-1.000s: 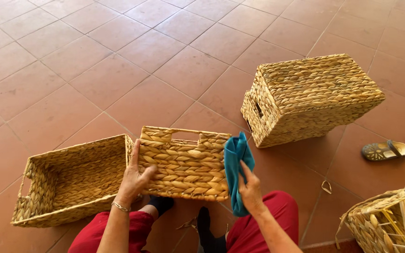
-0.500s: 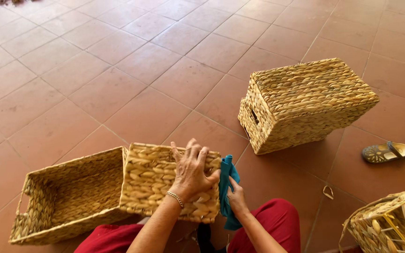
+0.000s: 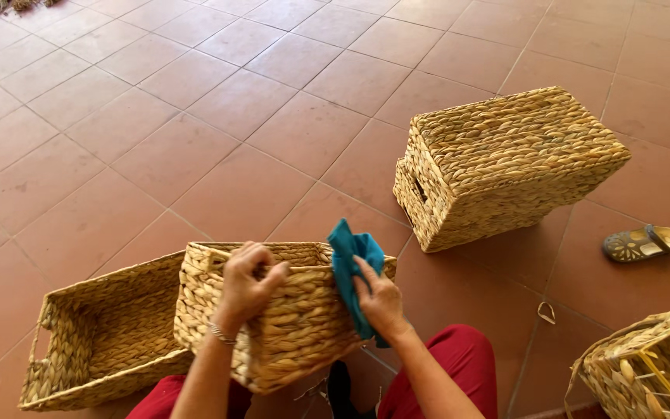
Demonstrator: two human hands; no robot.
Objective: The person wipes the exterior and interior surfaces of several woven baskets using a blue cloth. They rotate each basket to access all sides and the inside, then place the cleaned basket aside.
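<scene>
A rectangular woven straw basket (image 3: pixel 296 326) rests tilted on my lap, above my red trousers. My left hand (image 3: pixel 246 283) grips its near rim, fingers curled over the edge by the handle slot. My right hand (image 3: pixel 381 299) presses a teal cloth (image 3: pixel 353 268) against the basket's right end. The cloth drapes over the basket's corner and down under my palm.
An open woven basket (image 3: pixel 79 341) lies on the terracotta tile floor at my left. A larger woven basket (image 3: pixel 505 163) lies overturned ahead to the right. A part-woven basket (image 3: pixel 649 372) stands at the lower right. Sandals (image 3: pixel 644 242) lie by the right edge.
My left hand shifted from the basket's side to its near rim. The basket turned and tilted up, so its opening now shows. My right hand with the cloth rose onto the right end.
</scene>
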